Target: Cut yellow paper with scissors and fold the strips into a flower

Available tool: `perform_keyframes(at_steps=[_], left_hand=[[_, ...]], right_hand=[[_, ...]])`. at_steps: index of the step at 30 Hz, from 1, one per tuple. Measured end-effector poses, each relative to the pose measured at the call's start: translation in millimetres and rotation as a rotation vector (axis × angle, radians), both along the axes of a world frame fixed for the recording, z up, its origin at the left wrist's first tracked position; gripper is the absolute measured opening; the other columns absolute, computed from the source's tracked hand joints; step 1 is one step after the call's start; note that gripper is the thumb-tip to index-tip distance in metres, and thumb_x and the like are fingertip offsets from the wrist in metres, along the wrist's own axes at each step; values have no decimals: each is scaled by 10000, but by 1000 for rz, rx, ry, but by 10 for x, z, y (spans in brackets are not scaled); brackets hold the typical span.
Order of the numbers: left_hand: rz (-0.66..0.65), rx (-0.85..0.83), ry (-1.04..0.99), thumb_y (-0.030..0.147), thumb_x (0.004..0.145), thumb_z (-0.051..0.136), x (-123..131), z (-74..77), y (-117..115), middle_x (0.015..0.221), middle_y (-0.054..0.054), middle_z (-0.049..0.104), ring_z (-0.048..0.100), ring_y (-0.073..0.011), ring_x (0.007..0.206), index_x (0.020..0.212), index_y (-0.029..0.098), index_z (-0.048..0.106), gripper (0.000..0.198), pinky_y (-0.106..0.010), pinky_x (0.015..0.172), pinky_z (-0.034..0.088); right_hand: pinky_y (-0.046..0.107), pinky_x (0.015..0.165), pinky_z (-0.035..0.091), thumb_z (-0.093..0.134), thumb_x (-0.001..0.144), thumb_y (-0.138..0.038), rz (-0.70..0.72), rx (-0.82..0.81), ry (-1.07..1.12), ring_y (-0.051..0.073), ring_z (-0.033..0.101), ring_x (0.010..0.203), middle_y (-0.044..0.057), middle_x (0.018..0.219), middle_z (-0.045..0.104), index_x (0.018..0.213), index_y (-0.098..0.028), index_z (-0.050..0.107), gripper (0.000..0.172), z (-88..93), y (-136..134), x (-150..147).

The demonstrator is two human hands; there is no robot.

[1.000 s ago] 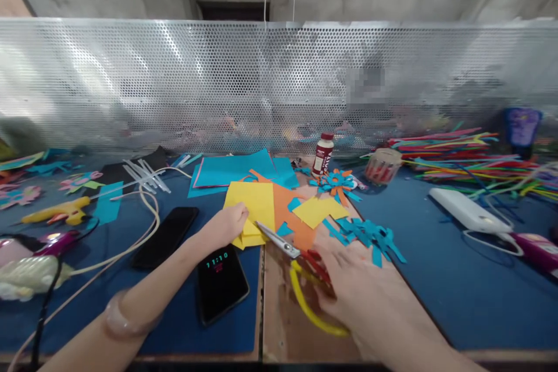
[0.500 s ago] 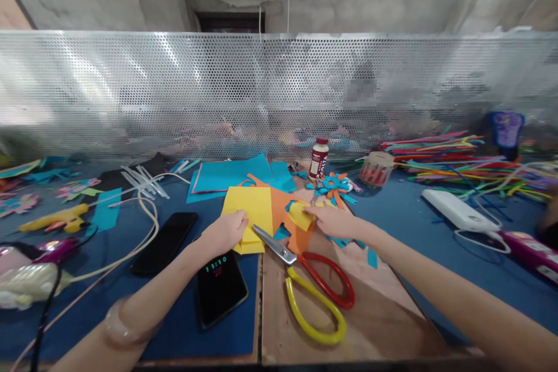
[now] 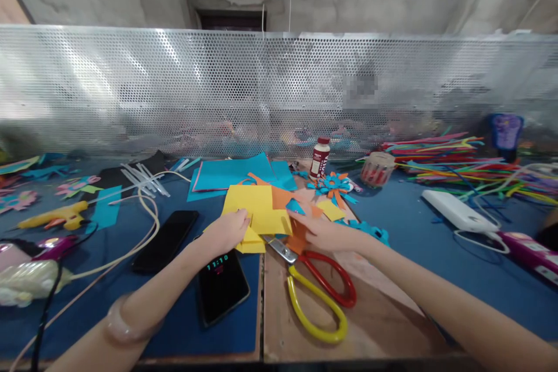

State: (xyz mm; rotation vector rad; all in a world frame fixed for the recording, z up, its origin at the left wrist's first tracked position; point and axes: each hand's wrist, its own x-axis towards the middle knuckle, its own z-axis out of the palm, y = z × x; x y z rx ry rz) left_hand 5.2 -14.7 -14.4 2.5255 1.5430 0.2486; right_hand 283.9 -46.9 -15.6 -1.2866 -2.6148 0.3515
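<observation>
Head view. The left hand (image 3: pixel 231 231) is curled, fingers together, pinched on the near-left edge of the yellow paper (image 3: pixel 257 209). The sheet lies flat on the bench (image 3: pixel 392 314) at centre, just at 12 o'clock of that hand. A pale bracelet (image 3: pixel 120 325) sits on the left wrist.

The right hand (image 3: pixel 325 232) has its fingers stretched out and apart. The fingertips (image 3: pixel 296 218) press on the right edge of the yellow paper where it overlaps the orange paper (image 3: pixel 297 239). It cannot be told if the thumb grips under it.

The scissors (image 3: pixel 316 293), with red and yellow loops, lie on the bench at 6 o'clock of the right hand. Their blades point to 10 o'clock and end just beside the yellow sheet, and no hand touches them.

- A phone showing 11:10 (image 3: pixel 222 285) is at 6 o'clock of the left hand, and a dark phone (image 3: pixel 165 241) at its 9 o'clock.
- Teal sheets (image 3: pixel 235 171) lie at 12 o'clock of the yellow paper, partly under it.
- At 1 o'clock stand a small bottle (image 3: pixel 319 158) and a teal-orange paper flower (image 3: pixel 331 184).
- A yellow glue gun (image 3: pixel 56 216) is far out at 9 o'clock.
- A white power bank (image 3: pixel 457 212) and a pile of coloured sticks (image 3: pixel 457 157) are out at 2 to 3 o'clock.
- A perforated metal screen (image 3: pixel 261 87) runs along the back of the bench.
</observation>
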Motion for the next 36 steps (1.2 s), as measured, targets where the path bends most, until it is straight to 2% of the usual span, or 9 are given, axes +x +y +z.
perform_keyframes(at_steps=[4, 9, 13, 18, 22, 24, 26, 30, 36], left_hand=[[-18, 6, -34, 331, 920, 255, -17, 14, 21, 894, -92, 639, 611, -201, 841, 885, 178, 518, 307, -279, 716, 401], [4, 8, 6, 348, 919, 245, -38, -1, 56, 845, -84, 642, 613, -208, 813, 831, 178, 501, 320, -286, 680, 384], [21, 29, 49, 356, 914, 231, -67, -4, 61, 830, -88, 648, 618, -216, 769, 815, 182, 499, 335, -289, 630, 373], [140, 107, 91, 310, 899, 254, -79, 27, 50, 856, -128, 658, 631, -257, 794, 881, 159, 526, 312, -309, 644, 396], [12, 41, -27, 292, 902, 282, -37, 27, 7, 971, -111, 660, 621, -227, 915, 995, 169, 539, 300, -279, 737, 420], [-29, 3, -25, 288, 896, 310, -14, 8, -7, 1004, -111, 653, 612, -226, 944, 1019, 171, 540, 286, -278, 759, 421], [-14, -17, 9, 281, 895, 316, 2, -17, -7, 1006, -124, 649, 611, -233, 943, 1006, 163, 545, 280, -291, 764, 421], [2, -1, 59, 274, 906, 289, 16, -65, 15, 992, -150, 645, 610, -247, 941, 1013, 152, 546, 304, -316, 778, 415], [-31, 20, 81, 244, 887, 335, 19, -112, 21, 1036, -162, 629, 597, -249, 976, 1086, 145, 535, 298, -319, 805, 408]], right_hand=[[348, 829, 463, 357, 749, -77, -168, 3, -6, 207, 604, 929, 120, 1241, 551, 1440, -166, 174, 720, 45, 27, 57], [366, 1010, 335, 387, 687, -51, -35, 12, 96, 204, 341, 1291, 106, 1447, 314, 1453, -163, 63, 839, -116, 136, 100], [383, 973, 364, 457, 691, -82, 51, -4, 186, 233, 448, 1189, 134, 1350, 447, 1451, -129, 75, 851, -197, 314, -63], [340, 937, 404, 424, 715, -82, 64, 20, 260, 188, 513, 1116, 69, 1264, 543, 1431, -169, 199, 756, -103, 549, -420], [273, 888, 436, 346, 697, 7, -48, 70, 230, 142, 536, 1102, 74, 1286, 532, 1394, -155, 274, 719, 42, 706, -362], [277, 886, 433, 341, 730, -5, -163, 109, 176, 159, 542, 1098, 93, 1304, 513, 1309, -149, 409, 600, 121, 717, -141], [315, 885, 425, 389, 791, -103, -309, 151, 80, 216, 563, 1063, 146, 1179, 590, 1170, -105, 532, 405, 157, 656, 118], [315, 741, 461, 509, 761, -182, -529, 160, -171, 265, 632, 894, 168, 918, 662, 969, -96, 607, 245, 40, 418, 406], [295, 664, 463, 447, 801, -106, -669, 236, -380, 260, 652, 840, 166, 879, 668, 988, -107, 587, 234, -164, 286, 254]])
